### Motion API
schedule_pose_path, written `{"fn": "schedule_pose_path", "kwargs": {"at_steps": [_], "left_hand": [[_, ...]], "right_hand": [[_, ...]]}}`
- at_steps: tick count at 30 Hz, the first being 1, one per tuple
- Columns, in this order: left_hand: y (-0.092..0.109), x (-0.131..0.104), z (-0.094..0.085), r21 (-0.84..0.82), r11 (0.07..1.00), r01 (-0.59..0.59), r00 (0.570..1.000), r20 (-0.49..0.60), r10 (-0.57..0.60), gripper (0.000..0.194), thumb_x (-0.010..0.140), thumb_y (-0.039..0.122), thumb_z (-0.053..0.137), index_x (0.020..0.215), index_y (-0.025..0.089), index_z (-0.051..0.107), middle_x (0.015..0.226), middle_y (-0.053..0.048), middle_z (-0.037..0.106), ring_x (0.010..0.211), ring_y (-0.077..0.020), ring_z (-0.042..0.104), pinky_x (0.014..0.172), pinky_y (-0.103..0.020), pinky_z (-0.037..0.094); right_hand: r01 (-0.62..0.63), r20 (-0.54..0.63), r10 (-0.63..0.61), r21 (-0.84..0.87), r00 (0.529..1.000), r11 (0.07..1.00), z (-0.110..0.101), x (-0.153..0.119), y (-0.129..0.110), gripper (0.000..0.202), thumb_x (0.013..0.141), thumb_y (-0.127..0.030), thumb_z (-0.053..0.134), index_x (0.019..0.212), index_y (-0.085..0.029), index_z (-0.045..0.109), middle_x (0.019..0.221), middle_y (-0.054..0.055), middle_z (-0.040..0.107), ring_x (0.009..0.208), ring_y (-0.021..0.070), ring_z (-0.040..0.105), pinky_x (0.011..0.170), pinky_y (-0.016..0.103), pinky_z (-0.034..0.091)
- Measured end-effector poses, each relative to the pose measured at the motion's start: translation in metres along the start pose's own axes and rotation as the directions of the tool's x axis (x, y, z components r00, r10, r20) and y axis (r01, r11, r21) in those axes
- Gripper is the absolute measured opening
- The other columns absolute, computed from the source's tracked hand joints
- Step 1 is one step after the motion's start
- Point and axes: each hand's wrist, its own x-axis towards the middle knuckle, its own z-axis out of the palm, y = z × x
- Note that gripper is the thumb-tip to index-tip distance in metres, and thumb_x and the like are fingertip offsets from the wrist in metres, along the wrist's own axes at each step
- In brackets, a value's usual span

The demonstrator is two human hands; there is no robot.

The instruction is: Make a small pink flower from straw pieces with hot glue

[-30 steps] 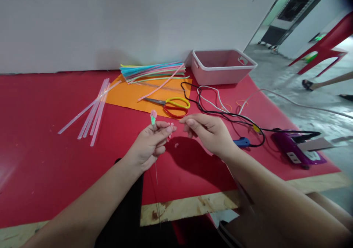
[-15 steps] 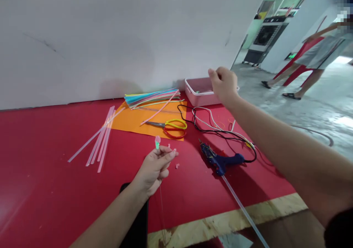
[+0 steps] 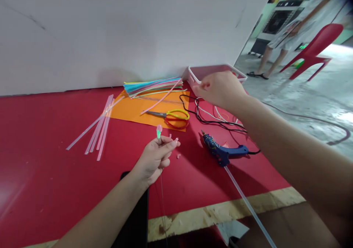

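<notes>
The grip of the left hand (image 3: 152, 160) is clamped on one pink-and-green-tipped stem (image 3: 159, 133) above the bench (image 3: 41, 178); that of the right hand (image 3: 224, 89), near one basket (image 3: 202, 72), I cannot tell. Around lie one glue gun (image 3: 220, 154), one pair of scissors (image 3: 166, 114), five pale sticks (image 3: 100, 126).

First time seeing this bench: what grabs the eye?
Probably the blue glue gun, right of centre on the red tabletop, its long translucent glue stick jutting past the near edge. Next, the multicoloured pipe cleaners bundled at the back, with the yellow-and-red-handled scissors in front. Near centre, the left hand holds up a small pink-and-green piece, a thin strand showing below.
</notes>
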Motion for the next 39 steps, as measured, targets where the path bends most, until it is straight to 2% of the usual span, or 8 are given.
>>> {"fn": "schedule_pose_path", "kwargs": {"at_steps": [1, 3, 5, 7, 14, 19, 27, 39], "left_hand": [[0.000, 0.000, 0.000, 0.001, 1.000, -0.002, 1.000, 0.001, 0.002, 0.037, 0.061, 0.021, 0.087, 0.077, 0.014, 0.054, 0.077, -0.002, 0.070, 0.039, 0.0028, 0.026, 0.034, -0.010, 0.015], [0.001, 0.000, 0.000, 0.001, 1.000, -0.009, 1.000, 0.003, 0.009, 0.036, 0.061, 0.021, 0.086, 0.077, 0.014, 0.054, 0.076, -0.003, 0.070, 0.039, 0.0029, 0.026, 0.034, -0.010, 0.015], [0.001, 0.000, 0.000, 0.000, 1.000, -0.018, 1.000, 0.003, 0.018, 0.038, 0.060, 0.022, 0.087, 0.077, 0.015, 0.054, 0.073, -0.002, 0.069, 0.038, 0.0025, 0.026, 0.033, -0.010, 0.015], [0.001, 0.000, 0.000, 0.003, 1.000, -0.026, 1.000, -0.001, 0.026, 0.039, 0.059, 0.022, 0.087, 0.077, 0.015, 0.054, 0.071, 0.000, 0.068, 0.038, 0.0021, 0.026, 0.033, -0.010, 0.016], [0.001, -0.001, 0.002, 0.021, 1.000, -0.018, 1.000, -0.004, 0.018, 0.039, 0.059, 0.023, 0.088, 0.076, 0.015, 0.054, 0.065, 0.005, 0.060, 0.039, 0.0016, 0.030, 0.033, -0.010, 0.017], [0.000, -0.002, 0.003, 0.058, 0.998, -0.027, 0.999, 0.033, 0.025, 0.038, 0.060, 0.025, 0.089, 0.074, 0.015, 0.055, 0.059, 0.008, 0.053, 0.040, 0.0010, 0.031, 0.033, -0.009, 0.020], [0.000, -0.003, 0.004, 0.110, 0.994, -0.007, 0.997, 0.071, -0.001, 0.037, 0.060, 0.024, 0.088, 0.073, 0.016, 0.054, 0.062, 0.005, 0.058, 0.043, -0.0012, 0.041, 0.033, -0.010, 0.021], [0.000, -0.005, 0.004, 0.093, 0.995, -0.028, 0.994, 0.103, 0.019, 0.038, 0.062, 0.028, 0.088, 0.075, 0.016, 0.053, 0.065, 0.005, 0.059, 0.041, 0.0002, 0.038, 0.032, -0.009, 0.023]], "right_hand": [[-0.014, 0.018, 0.014, -0.007, 1.000, 1.000, 0.002, -0.008, -0.004, 0.030, 0.084, -0.033, 0.061, 0.066, -0.012, 0.070, 0.069, 0.013, 0.068, 0.086, 0.0298, 0.066, 0.083, 0.046, 0.047], [0.027, 0.053, -0.027, -0.005, 0.998, 1.000, 0.009, -0.027, -0.010, 0.021, 0.082, -0.031, 0.064, 0.071, -0.016, 0.072, 0.072, 0.009, 0.071, 0.078, 0.0257, 0.067, 0.075, 0.040, 0.049], [0.142, 0.024, -0.146, 0.124, 0.989, 0.982, 0.018, -0.048, -0.015, 0.014, 0.082, -0.022, 0.063, 0.089, -0.019, 0.074, 0.089, 0.006, 0.075, 0.083, 0.0227, 0.069, 0.075, 0.035, 0.051], [0.262, -0.005, -0.268, 0.224, 0.963, 0.939, 0.027, -0.068, -0.020, 0.013, 0.083, -0.020, 0.062, 0.091, -0.018, 0.072, 0.091, 0.006, 0.076, 0.086, 0.0214, 0.070, 0.077, 0.033, 0.053], [0.365, -0.050, -0.383, 0.432, 0.922, 0.824, 0.042, -0.113, -0.034, 0.016, 0.088, -0.016, 0.057, 0.101, -0.017, 0.068, 0.096, 0.007, 0.074, 0.092, 0.0182, 0.067, 0.083, 0.032, 0.054], [0.289, -0.014, -0.344, 0.575, 0.939, 0.766, 0.042, -0.123, -0.039, 0.018, 0.088, -0.018, 0.060, 0.105, -0.021, 0.067, 0.097, 0.005, 0.074, 0.092, 0.0162, 0.068, 0.084, 0.030, 0.054], [0.266, -0.033, -0.312, 0.611, 0.950, 0.746, 0.041, -0.126, -0.038, 0.013, 0.089, -0.023, 0.062, 0.100, -0.023, 0.069, 0.091, 0.003, 0.075, 0.086, 0.0154, 0.069, 0.083, 0.030, 0.054], [0.238, -0.040, -0.275, 0.630, 0.961, 0.740, 0.041, -0.127, -0.041, 0.003, 0.090, -0.019, 0.060, 0.089, -0.021, 0.063, 0.083, 0.003, 0.069, 0.079, 0.0134, 0.063, 0.074, 0.026, 0.051]]}}
